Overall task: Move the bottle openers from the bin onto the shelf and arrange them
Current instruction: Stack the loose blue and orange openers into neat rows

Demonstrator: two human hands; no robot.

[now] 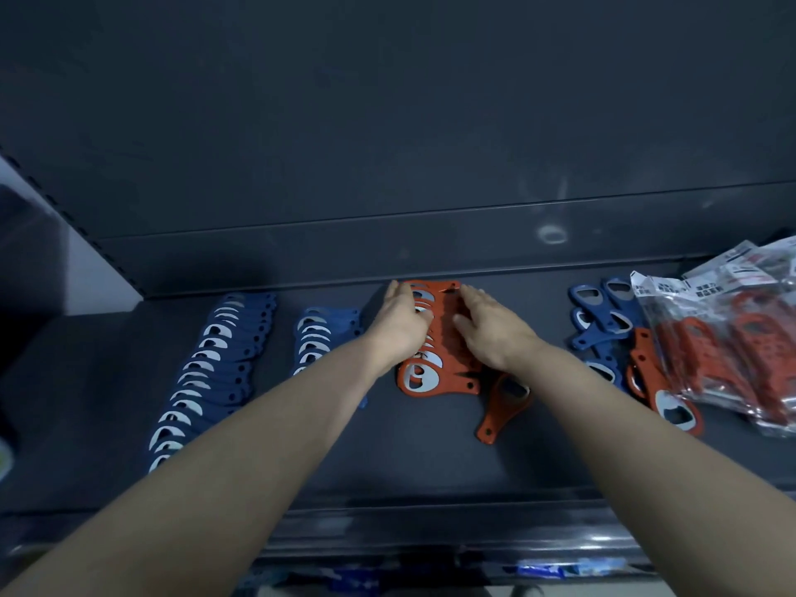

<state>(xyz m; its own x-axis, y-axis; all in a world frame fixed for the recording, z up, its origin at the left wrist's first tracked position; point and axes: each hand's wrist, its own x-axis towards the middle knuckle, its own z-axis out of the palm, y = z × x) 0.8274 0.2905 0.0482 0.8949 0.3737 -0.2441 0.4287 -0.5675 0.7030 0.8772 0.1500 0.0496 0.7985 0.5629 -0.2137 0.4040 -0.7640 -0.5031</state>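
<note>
A dark shelf (409, 458) is seen from above, and both bare forearms are stretched over it toward its back edge. A row of overlapping orange bottle openers (435, 377) is laid out near the middle of the shelf, running from front to back. The left hand (400, 325) is laid against the left side of this row and the right hand (491, 333) against its right side. The fingers of both hands are kept fairly straight and pressed on the openers, so nothing is gripped by either. To the left, two rows of blue openers are arranged: a long row (211, 372) near the shelf's left end and a shorter row (323, 333) just beside the left forearm, partly hidden by it. A single orange opener (504, 407) is left loose just in front of the orange row, under the right wrist. Further right, a loose heap of blue openers (603, 325) is found, with another orange opener (663, 381) lying partly across it. At the far right, clear plastic bags (732, 338) filled with orange openers are piled on the shelf.
</note>
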